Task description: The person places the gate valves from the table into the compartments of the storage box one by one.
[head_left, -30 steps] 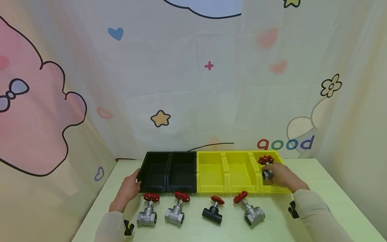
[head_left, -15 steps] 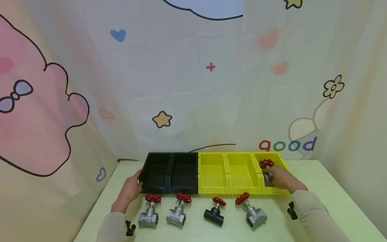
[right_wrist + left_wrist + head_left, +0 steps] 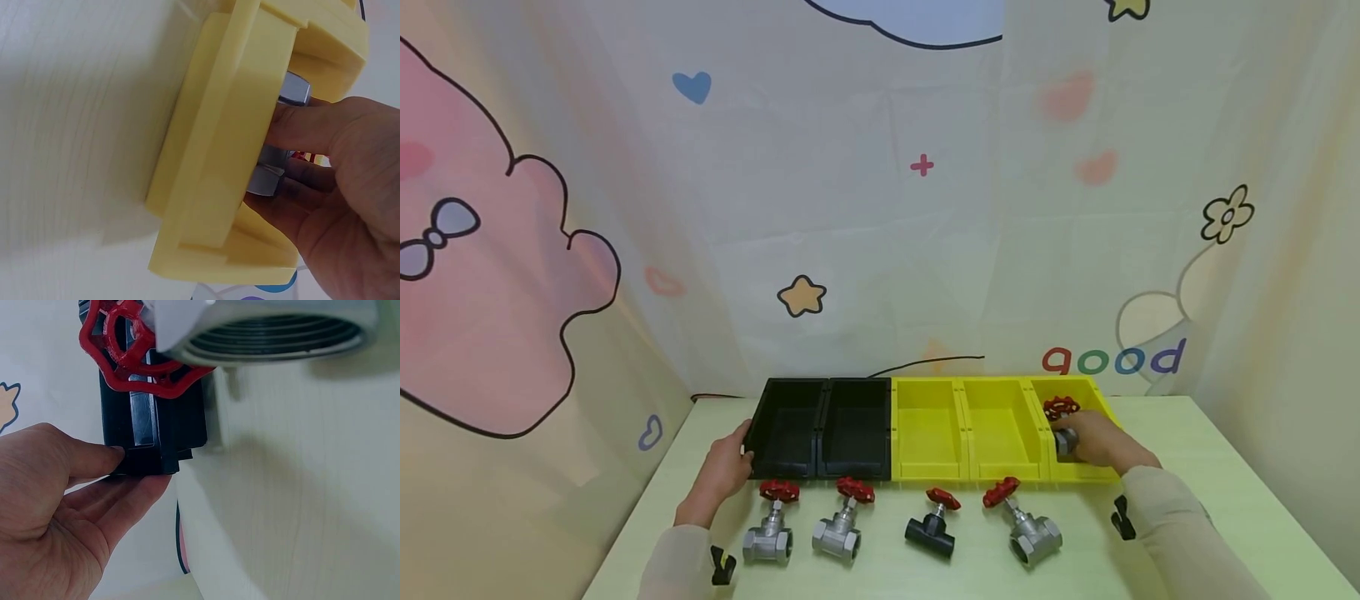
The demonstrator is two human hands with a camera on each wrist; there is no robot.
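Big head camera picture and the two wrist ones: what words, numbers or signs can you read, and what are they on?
"good": coloured letters on the backdrop; the first looks like a q.
"+": pink plus sign, also on the backdrop.
Blue and purple curves in the right wrist view: cut off, unreadable.
Valves and bins: no writing I can read.

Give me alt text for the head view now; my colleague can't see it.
The right hand holds a red-handled valve inside the rightmost yellow bin, while the left hand grips the leftmost black bin. On the table in front lie three silver valves and one black valve, all red-handled.
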